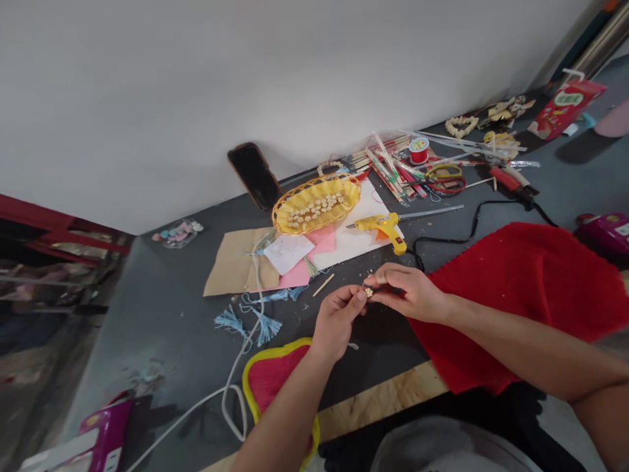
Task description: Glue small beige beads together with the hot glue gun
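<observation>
Over the table's front part, my left hand (339,318) pinches a small beige flower-shaped piece (368,292) between thumb and fingers. From the right, my right hand (410,293) closes its fingertips around the same piece, so both hands meet at it. Behind them a yellow wicker basket (314,204) holds several similar pale pieces. A yellow hot glue gun (388,229) lies on white paper just beyond my right hand. Left of my left hand rests a short wooden stick (323,285).
Blue tassels (268,328) and a white cord (258,282) lie at left, near brown paper (236,265). A phone (254,176) leans on the wall. Scissors (445,180), red thread (419,151) and pliers (514,182) sit at back right. Red cloth (515,288) covers the right front.
</observation>
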`<state>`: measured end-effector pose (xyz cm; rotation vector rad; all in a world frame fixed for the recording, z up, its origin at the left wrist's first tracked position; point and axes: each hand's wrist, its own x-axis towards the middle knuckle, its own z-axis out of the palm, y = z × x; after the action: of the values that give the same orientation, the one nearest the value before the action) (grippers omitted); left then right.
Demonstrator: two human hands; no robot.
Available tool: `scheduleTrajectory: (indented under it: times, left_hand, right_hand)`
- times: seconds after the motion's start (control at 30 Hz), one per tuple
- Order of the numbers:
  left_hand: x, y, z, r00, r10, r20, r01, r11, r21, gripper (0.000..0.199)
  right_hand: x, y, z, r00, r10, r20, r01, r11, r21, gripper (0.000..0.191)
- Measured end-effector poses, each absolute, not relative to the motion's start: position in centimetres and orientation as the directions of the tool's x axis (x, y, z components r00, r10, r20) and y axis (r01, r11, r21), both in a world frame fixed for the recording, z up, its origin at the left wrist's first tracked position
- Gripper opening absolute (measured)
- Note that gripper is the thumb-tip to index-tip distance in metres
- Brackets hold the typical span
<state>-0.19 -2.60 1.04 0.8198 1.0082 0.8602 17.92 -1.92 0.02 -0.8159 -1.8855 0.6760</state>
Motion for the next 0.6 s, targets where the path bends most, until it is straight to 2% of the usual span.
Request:
scheduleTrajectory:
  times: [0.33,0.6]
  left_hand:
    - [-0.44,-2.52,0.57,0.227,0.895,-0.385,-0.246,0.435,0.866,0.034]
    - [-0.48,-2.4,0.98,0.288,0.883,-0.369,-0.241,0.44,0.865,0.025]
  right_hand:
    - [17.93,-1.98,0.62,-0.352,0.782,0.515,0.247,0.608,-0.754,0.007]
    - [18.02,-1.97,0.06,-0.357,0.777,0.518,0.253,0.614,-0.747,0.008]
